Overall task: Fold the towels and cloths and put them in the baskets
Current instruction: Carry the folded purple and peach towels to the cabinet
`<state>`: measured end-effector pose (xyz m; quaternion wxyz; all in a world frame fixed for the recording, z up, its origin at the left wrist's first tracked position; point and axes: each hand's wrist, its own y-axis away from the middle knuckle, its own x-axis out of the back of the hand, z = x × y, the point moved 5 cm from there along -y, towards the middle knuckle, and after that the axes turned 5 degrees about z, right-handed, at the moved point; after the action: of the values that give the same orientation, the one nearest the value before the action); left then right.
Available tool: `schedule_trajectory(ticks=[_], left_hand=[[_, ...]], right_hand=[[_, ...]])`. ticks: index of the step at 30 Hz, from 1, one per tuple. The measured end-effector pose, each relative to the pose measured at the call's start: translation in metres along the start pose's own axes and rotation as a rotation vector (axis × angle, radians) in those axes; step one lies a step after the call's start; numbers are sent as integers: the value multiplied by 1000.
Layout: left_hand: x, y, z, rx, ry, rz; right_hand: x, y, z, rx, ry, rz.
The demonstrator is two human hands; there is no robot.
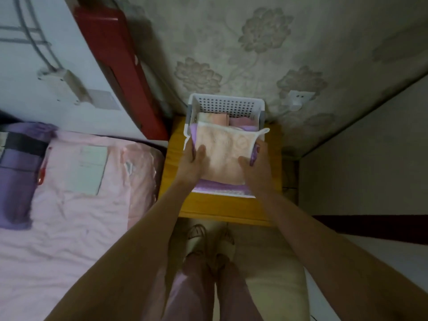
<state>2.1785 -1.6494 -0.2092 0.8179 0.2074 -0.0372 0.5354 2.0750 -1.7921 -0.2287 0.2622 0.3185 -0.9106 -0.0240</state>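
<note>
Surface: yellow table [176,205], frame centre.
Basket: white basket [228,104] holding folded cloths.
Hands: left hand [193,162] and right hand [257,164] both grip peach towel [225,154] edges over basket.

I saw a small yellow wooden table [222,208] under both my hands, standing against the flowered wall. Directly on it stood one white perforated basket [228,104], which covered most of the top; a bare strip of wood stayed free on the near side, below my wrists. To the left of my left hand [192,162] was a bed with a pink sheet [69,228]. On the sheet lay a pale flat rectangular thing [89,169] and, further left, purple bedding [16,172].
</note>
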Motion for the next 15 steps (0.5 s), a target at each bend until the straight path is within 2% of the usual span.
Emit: schedule_trajectory(ticks=[6, 11, 15], left_hand=[[-19, -49, -53, 55, -46, -14], [-24, -47, -91, 193, -74, -34], [-25, -48, -98, 187, -42, -63]], right_hand=[[-26, -27, 31, -40, 6, 2], [-44, -15, 59, -124, -31, -39], [-48, -14, 63, -142, -62, -17]])
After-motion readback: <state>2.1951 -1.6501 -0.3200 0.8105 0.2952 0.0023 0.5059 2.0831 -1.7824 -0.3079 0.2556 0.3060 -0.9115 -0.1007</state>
